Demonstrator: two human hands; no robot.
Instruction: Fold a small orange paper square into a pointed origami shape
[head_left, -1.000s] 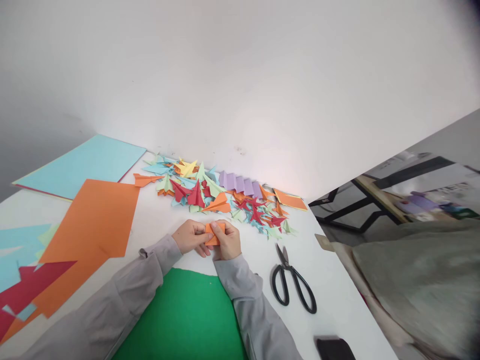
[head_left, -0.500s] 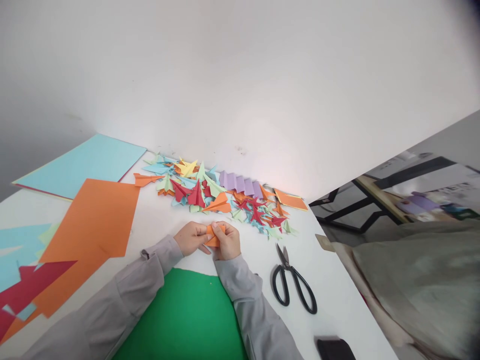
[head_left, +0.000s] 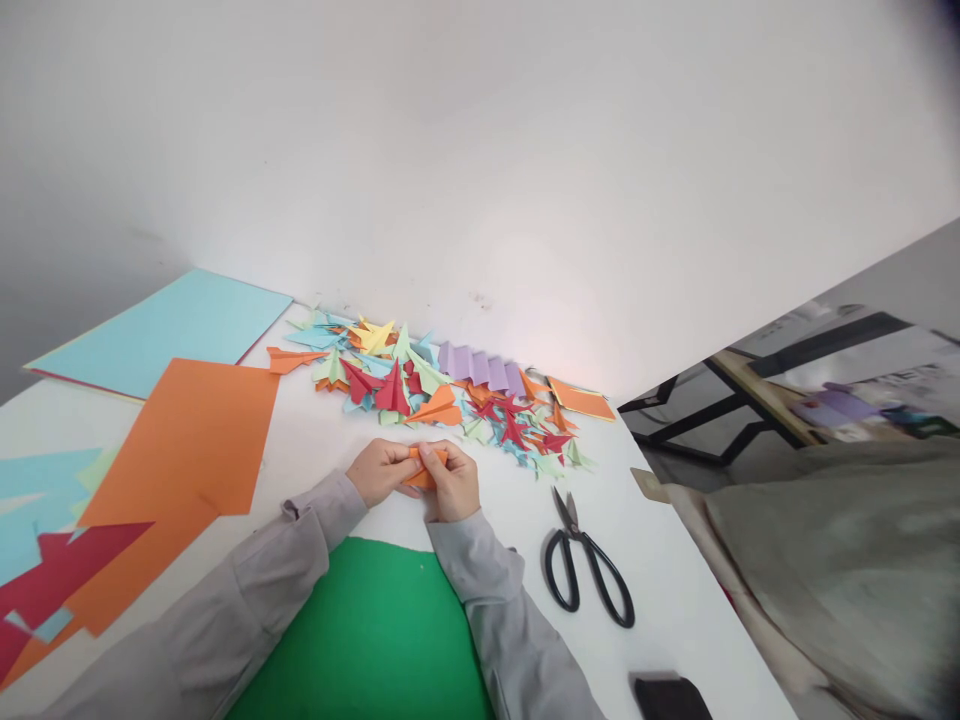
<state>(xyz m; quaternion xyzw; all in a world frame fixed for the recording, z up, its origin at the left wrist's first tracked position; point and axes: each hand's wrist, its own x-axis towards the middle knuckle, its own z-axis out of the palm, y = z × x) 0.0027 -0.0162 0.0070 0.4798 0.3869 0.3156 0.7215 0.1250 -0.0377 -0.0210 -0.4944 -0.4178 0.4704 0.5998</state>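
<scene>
A small folded piece of orange paper is pinched between both hands, just above the white table. My left hand closes on its left side, and my right hand grips its right side with the thumb pressed on top. Fingers cover much of the paper, so its full shape is hidden. Beyond the hands lies a pile of small folded paper planes in red, orange, green, blue and yellow. Black-handled scissors rest to the right, their blades slightly apart.
Under the forearms lies a green sheet. At left are a large orange sheet, a stack of light blue paper and red scraps. A purple pleated strip lies against the wall. A black object sits at the near right.
The orange paper shows less of its surface and looks narrower between the fingers. Both hands have shifted very slightly; the other things on the table have stayed put.
</scene>
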